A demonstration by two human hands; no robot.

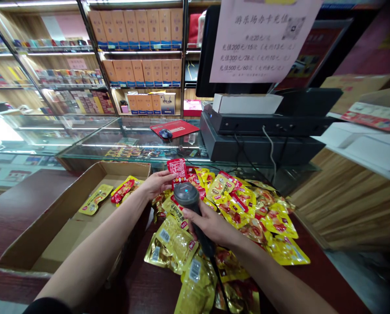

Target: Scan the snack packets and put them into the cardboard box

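A small red foil snack packet (178,171) is pinched in the curled fingers of the left hand (155,184), just above a heap of glossy yellow foil packets (234,201); the right hand (208,224) clenches a black handheld barcode scanner (188,198) beside it.

You've got a matt black plastic scanner (188,196), a glossy red foil packet (178,170), glossy yellow foil packets (234,203), a rough cardboard box (60,226) and a smooth glass counter (132,146).

The dark red counter (15,209) carries an open cardboard box (52,216) on the left and, beside it, a loose, overlapping layer of yellow foil snack pouches (171,248).
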